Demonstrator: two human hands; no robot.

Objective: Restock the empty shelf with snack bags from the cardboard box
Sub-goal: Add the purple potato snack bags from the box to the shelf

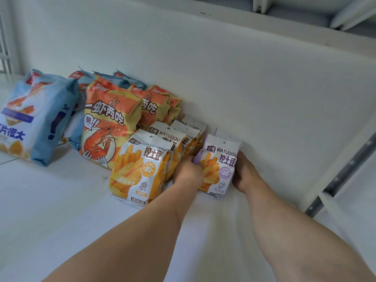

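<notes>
A purple-and-white fries snack bag [220, 159] stands upright on the white shelf [61, 210], close to the back wall. My left hand [188, 173] grips its left edge and my right hand [245, 171] grips its right edge. Just left of it stands a row of yellow fries bags [140, 169], one behind another. Further left are orange shrimp snack bags [107, 127] and blue shrimp chip bags [34, 117]. The cardboard box is out of view.
The shelf's white back wall [244, 88] rises behind the bags. A grey slotted upright [341, 174] runs down at the right. The underside of the shelf above [305, 13] shows at the top.
</notes>
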